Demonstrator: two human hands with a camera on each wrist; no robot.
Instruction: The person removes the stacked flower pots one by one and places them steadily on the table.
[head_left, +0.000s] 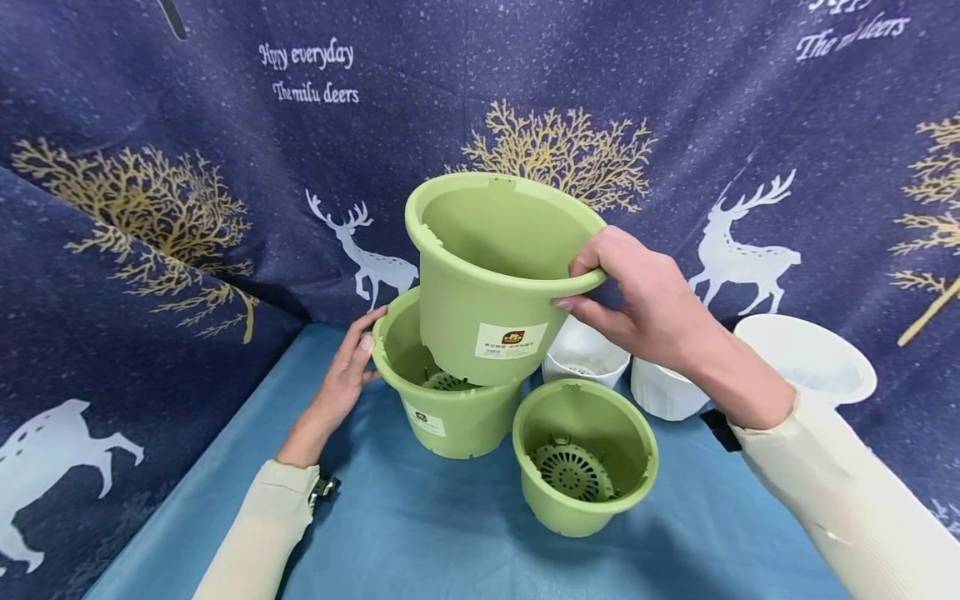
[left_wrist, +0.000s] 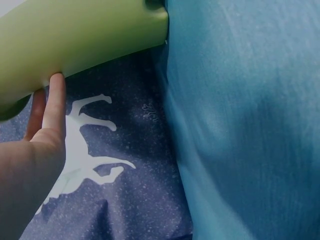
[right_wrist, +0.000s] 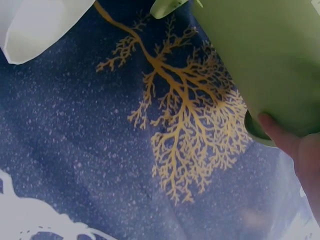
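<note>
A large light-green plastic flowerpot (head_left: 487,321) with a white label is held up and tilted by my right hand (head_left: 637,292), which grips its right rim with the thumb below the lip. Its base overlaps the mouth of a second green flowerpot (head_left: 465,421) on the table. My left hand (head_left: 341,379) touches that pot's left side near the rim; in the left wrist view its extended fingers (left_wrist: 56,102) rest against the green wall. A smaller green flowerpot (head_left: 581,512) with a slotted bottom stands upright to the right. In the right wrist view my thumb (right_wrist: 277,132) presses near the lip.
White pots stand at the back right: one (head_left: 588,346) partly behind the raised pot, another (head_left: 663,396) under my right forearm, and a wide one (head_left: 810,354) farther right. A blue cloth (head_left: 420,533) covers the table. Behind it hangs a navy fabric (head_left: 420,100) with printed deer.
</note>
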